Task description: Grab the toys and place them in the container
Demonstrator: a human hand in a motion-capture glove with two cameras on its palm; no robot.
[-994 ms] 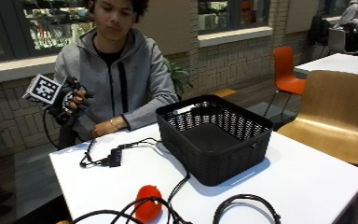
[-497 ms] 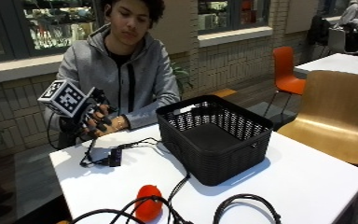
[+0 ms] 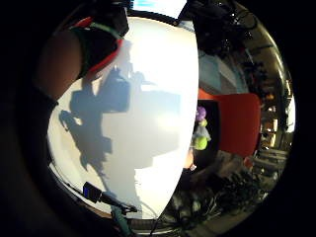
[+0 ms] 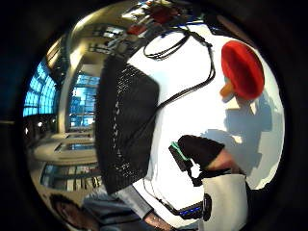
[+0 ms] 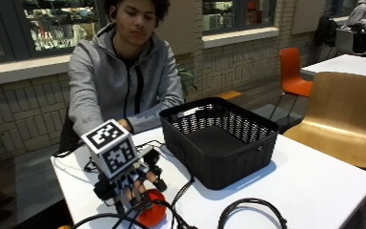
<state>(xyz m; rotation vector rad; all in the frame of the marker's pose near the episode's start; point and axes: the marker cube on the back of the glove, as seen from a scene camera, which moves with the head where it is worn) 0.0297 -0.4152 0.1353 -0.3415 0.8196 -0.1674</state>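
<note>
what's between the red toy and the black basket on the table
In the outside view, black cables run across the white table between the red toy and the basket.

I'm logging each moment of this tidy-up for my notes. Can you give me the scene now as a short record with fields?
surface: white table
container: black mesh basket, upright on the table, nothing seen inside
toy: red toy on the table near the front edge
right hand: gloved hand over the table just behind the red toy, fingers spread, holding nothing
other hand: hidden behind the gloved hand
clutter: black cables on the table in front of the basket
task state: red toy not yet in the basket
</note>
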